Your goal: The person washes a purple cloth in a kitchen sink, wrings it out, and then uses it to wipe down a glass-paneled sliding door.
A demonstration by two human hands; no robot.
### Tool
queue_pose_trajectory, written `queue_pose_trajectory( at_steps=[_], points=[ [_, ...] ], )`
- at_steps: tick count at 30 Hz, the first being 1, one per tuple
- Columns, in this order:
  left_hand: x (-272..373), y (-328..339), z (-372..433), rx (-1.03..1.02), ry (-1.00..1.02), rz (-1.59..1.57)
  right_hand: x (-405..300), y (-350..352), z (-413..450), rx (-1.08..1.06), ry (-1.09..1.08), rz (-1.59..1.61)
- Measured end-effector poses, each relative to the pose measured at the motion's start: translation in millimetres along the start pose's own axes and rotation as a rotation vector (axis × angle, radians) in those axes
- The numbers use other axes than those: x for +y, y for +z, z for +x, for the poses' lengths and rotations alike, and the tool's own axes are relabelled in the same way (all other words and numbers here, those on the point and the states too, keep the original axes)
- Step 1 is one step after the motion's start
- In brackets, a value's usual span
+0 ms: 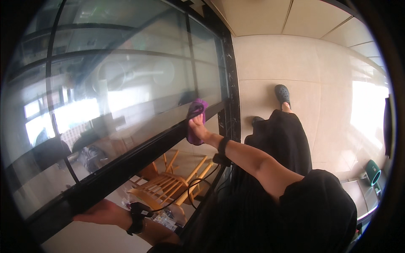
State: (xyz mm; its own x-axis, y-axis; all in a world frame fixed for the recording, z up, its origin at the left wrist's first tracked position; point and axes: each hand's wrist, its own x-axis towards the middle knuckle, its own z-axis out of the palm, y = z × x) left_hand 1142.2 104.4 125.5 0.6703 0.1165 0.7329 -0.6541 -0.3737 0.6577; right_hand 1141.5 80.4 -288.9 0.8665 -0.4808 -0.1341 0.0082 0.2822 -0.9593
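My right hand (198, 127) presses a purple cloth (196, 107) against the black edge frame of a glass door panel (142, 95). The cloth wraps over that edge, and part of it bunches above my fingers. Lower left, my left hand (99, 211) rests at the same black door frame (126, 164), its fingers partly hidden behind the frame's edge. No object shows in it. Both wrists wear black bands with small devices, and a black cable runs between them. Reflections of bright windows lie across the glass.
Wooden chairs (164, 186) with slatted seats stand beyond the door's edge. A dark track and jamb (232, 85) run beside the tiled floor (284, 60). A teal cylindrical object (373, 172) stands on a surface at the right. My feet, in dark clogs, are on the tiles.
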Motion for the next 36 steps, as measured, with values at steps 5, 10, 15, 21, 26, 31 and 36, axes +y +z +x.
queue_pose_trajectory(
  at_steps=[5,10,15,21,26,31,36],
  points=[
    [-19.4,-33.5,-20.2,-0.006,-0.004,0.23,-169.5,13.0,-9.9,-0.332,-0.159,-0.307],
    [-32.7,-32.5,-46.0,-0.233,0.865,1.405,-238.1,2.1,-17.6,-0.412,-0.759,-0.209],
    [-50.0,7.9,-47.4,0.18,-0.015,0.193,-112.2,-9.5,3.8,-0.167,-0.471,-0.199],
    [-37.5,27.3,-48.0,0.129,-0.043,0.131,102.2,-17.3,61.9,0.009,0.707,-0.054],
    [-48.2,-2.1,-41.2,0.211,-0.161,0.087,-36.4,-3.5,78.4,0.096,0.307,-0.035],
    [-58.4,0.3,-34.0,0.205,-0.115,0.175,-213.0,-31.6,123.0,-0.181,-0.677,-0.15],
    [-54.6,-1.0,-30.8,0.214,-0.092,0.183,-152.3,-49.7,197.8,-0.019,-0.784,-0.243]
  ],
)
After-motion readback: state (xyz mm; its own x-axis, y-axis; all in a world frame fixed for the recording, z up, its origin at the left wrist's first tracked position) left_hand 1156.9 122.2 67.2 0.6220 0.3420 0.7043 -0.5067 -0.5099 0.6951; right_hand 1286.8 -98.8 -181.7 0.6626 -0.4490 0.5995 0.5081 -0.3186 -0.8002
